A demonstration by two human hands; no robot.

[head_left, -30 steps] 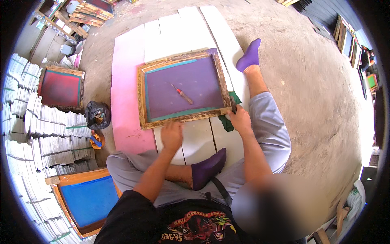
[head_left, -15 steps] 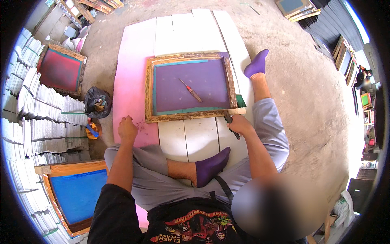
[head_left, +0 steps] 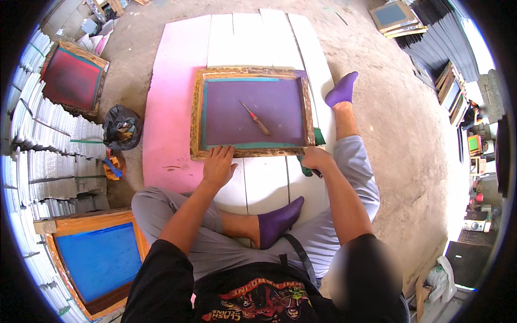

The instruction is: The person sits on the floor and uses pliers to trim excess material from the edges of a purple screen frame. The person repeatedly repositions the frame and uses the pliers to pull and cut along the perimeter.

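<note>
A worn wooden screen frame [head_left: 197,110] with purple mesh and teal tape along its inner edges lies on white and pink boards. On the mesh rests a screwdriver [head_left: 259,124] with a red and brown handle. My left hand [head_left: 218,166] lies over the frame's near rail, left of its middle, fingers stretched out and thumb apart. At the near right corner my right hand [head_left: 318,159] is closed around a dark-handled tool [head_left: 316,173], mostly hidden by the fingers, so its kind is unclear. Green material shows beside that hand.
My socked feet [head_left: 279,222] flank the frame's near and right sides. Left of the boards stand a black plastic bag [head_left: 123,127], a blue-meshed frame [head_left: 101,258], a red-meshed frame [head_left: 72,79] and stacked white sheets [head_left: 59,177]. More frames [head_left: 393,17] lie at far right.
My left hand has moved right and forward from above the pink board onto the frame's near rail, and its fingers have spread. My right hand stays at the corner, its tool now more covered.
</note>
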